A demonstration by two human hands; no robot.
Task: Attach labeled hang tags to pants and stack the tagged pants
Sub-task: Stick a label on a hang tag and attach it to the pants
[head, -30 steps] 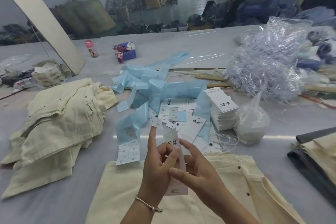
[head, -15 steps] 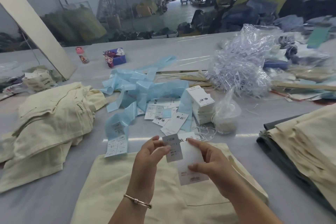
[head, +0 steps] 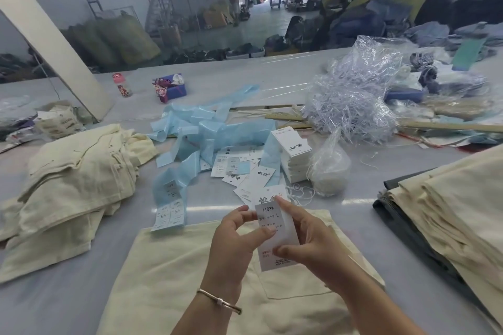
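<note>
While both hands (head: 272, 239) pinch it, hang tag (head: 275, 234) stands above pants (head: 168, 280).

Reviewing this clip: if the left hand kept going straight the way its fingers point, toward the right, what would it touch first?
The left hand already pinches the hang tag, so that comes first. Just beyond it sits the right hand, gripping the same tag from the other side. Depth is hard to judge, but nothing else appears to lie between.

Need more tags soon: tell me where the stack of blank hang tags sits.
Head view, centre: stack of hang tags stands between the blue backing strips and string bag.
</note>
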